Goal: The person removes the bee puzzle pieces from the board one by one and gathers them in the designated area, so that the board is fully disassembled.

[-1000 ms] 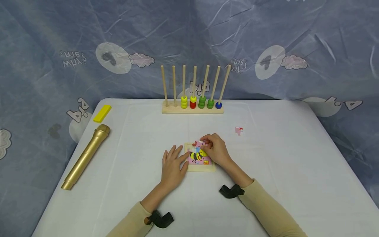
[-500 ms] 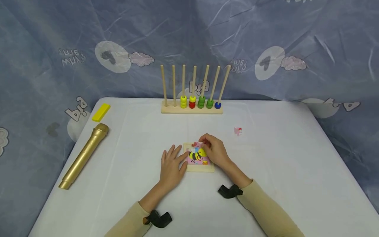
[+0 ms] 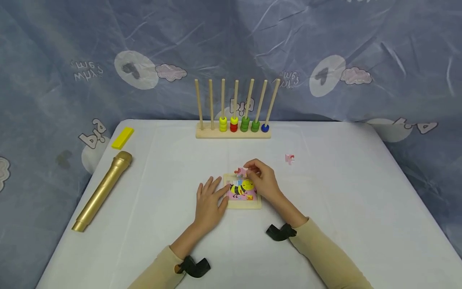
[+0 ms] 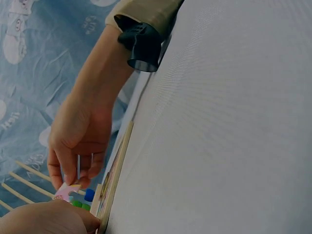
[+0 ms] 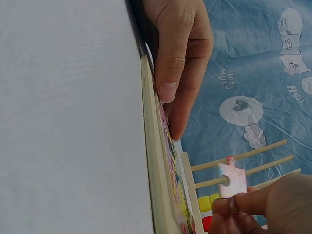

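Note:
My right hand (image 3: 264, 179) pinches a pink jigsaw piece (image 3: 241, 172) between thumb and fingertips, above the far edge of a small wooden puzzle frame (image 3: 244, 204). In the right wrist view the piece (image 5: 233, 178) is lifted clear of the frame, its knobbed outline showing. Assembled pieces in the frame form a yellow and black bee picture (image 3: 242, 188) on pink. My left hand (image 3: 210, 202) lies with fingers spread at the frame's left side, index fingertip on its edge. A second pink piece (image 3: 289, 159) lies on the table to the right, beyond my right hand.
At the back of the white table (image 3: 353, 192) stands a wooden peg rack (image 3: 233, 135) with coloured beads on several pegs. To the left lie a gold microphone (image 3: 102, 192) and a yellow block (image 3: 122, 138). A grey-blue printed cloth (image 3: 231, 40) hangs behind the table.
My right hand has raised the pink jigsaw piece from the top of the picture and shifted it slightly away, beyond the frame's far edge. The left hand stays in place.

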A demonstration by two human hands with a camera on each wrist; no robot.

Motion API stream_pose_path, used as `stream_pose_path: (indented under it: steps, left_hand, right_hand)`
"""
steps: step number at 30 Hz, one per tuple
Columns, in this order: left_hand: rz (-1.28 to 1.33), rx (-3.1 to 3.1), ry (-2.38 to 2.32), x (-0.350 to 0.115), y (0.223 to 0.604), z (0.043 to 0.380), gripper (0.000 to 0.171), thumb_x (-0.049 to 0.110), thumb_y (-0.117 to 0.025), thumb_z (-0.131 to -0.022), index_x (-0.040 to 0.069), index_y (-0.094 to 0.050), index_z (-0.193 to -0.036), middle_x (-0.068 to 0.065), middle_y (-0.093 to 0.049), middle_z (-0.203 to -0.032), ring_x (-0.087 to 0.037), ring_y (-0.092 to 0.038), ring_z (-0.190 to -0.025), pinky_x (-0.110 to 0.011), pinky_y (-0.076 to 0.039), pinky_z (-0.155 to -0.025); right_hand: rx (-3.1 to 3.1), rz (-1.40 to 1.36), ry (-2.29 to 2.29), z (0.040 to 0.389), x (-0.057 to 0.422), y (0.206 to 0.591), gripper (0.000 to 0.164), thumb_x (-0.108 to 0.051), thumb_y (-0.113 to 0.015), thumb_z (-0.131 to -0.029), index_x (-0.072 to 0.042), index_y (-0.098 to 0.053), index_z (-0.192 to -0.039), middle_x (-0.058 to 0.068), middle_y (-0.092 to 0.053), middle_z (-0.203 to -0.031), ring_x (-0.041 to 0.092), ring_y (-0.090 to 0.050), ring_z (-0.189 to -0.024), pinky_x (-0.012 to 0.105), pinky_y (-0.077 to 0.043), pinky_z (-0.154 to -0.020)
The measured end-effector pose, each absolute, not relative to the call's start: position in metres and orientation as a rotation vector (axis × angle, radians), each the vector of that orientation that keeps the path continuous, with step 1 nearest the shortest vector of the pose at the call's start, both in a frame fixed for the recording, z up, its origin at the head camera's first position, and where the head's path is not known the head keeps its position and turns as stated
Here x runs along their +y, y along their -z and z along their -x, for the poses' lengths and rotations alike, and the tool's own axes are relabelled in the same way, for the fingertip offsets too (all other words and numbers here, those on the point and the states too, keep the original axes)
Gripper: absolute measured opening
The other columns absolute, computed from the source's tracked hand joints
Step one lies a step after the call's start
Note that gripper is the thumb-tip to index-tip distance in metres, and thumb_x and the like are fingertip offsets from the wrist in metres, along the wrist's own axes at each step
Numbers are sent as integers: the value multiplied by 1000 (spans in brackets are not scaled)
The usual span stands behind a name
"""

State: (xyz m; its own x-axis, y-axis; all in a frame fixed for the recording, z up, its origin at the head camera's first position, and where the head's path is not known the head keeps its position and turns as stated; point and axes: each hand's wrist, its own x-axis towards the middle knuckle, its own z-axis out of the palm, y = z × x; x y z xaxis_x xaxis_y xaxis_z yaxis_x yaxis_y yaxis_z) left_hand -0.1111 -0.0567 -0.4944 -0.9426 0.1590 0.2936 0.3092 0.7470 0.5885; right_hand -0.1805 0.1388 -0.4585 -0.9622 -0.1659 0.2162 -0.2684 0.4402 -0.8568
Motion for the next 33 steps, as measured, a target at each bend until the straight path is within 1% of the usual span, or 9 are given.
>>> stream_pose_path:
  steps: [3, 5, 10, 12, 16, 21, 24, 28, 33]
  left_hand:
    - [370, -2733, 985, -56, 495, 112, 35, 19, -66, -91, 14, -68, -125, -15, -50, -147, -37, -33, -143, -64, -16, -115]
    - [368, -2738, 987, -56, 496, 112, 35, 19, -65, -91, 14, -68, -125, -14, -49, -147, -37, -33, -144, -63, -15, -115]
    - [363, -2736, 993, -55, 498, 112, 35, 18, -66, -91, 14, -68, -125, -14, -49, -147, -37, -32, -144, -63, -14, -115]
    - [363, -2731, 988, -55, 497, 111, 35, 17, -66, -90, 14, -68, -125, -15, -49, -147, -37, -32, -144, -63, -15, -115]
    - [366, -2728, 980, -55, 495, 111, 36, 17, -66, -90, 13, -68, -125, -15, -49, -146, -38, -32, -143, -64, -16, -114]
    - [357, -2730, 989, -55, 494, 111, 36, 17, -67, -90, 13, -68, -125, -15, -49, -147, -38, -32, -143, -64, -15, -114]
    - [353, -2722, 997, -55, 493, 111, 35, 16, -67, -89, 12, -69, -124, -16, -50, -146, -38, -33, -143, -64, -15, -114]
    - [356, -2712, 990, -55, 493, 111, 35, 16, -68, -89, 11, -69, -124, -16, -50, -145, -39, -33, -142, -65, -17, -113]
    - [348, -2727, 994, -54, 492, 111, 36, 16, -68, -89, 12, -68, -125, -16, -50, -146, -38, -32, -143, -64, -15, -114]
  right_hand:
    - [-2562, -332, -1644, 181, 142, 453, 15, 0, -58, -93, -3, -67, -105, 15, -63, -95, 21, -56, -84, 20, -49, -71]
    - [-2562, -306, -1684, 179, 144, 440, 15, 1, -58, -94, 1, -66, -106, 18, -62, -97, 23, -56, -84, 21, -51, -71]
    - [-2566, -260, -1693, 185, 164, 430, 16, 0, -57, -95, 1, -66, -108, 17, -61, -95, 20, -57, -81, 22, -53, -70]
    - [-2552, -225, -1673, 192, 179, 435, 16, -2, -58, -95, -1, -67, -108, 15, -61, -92, 16, -57, -78, 22, -53, -70]
    - [-2519, -103, -1636, 201, 211, 430, 17, -2, -58, -94, 1, -67, -109, 11, -61, -86, 11, -57, -73, 20, -52, -68]
    - [-2486, 56, -1590, 211, 253, 424, 21, -6, -58, -95, 3, -67, -113, -5, -60, -81, 5, -55, -73, 15, -50, -65]
    - [-2492, 137, -1528, 218, 275, 422, 22, -7, -58, -96, 3, -66, -113, -11, -58, -78, 2, -54, -72, 13, -49, -64]
    - [-2550, 211, -1439, 224, 295, 423, 23, -9, -57, -97, 3, -66, -113, -10, -58, -79, 2, -54, -72, 13, -50, -65]
    - [-2658, 273, -1343, 228, 307, 429, 23, -10, -56, -96, 1, -67, -113, -10, -57, -80, 2, -53, -70, 12, -47, -61]
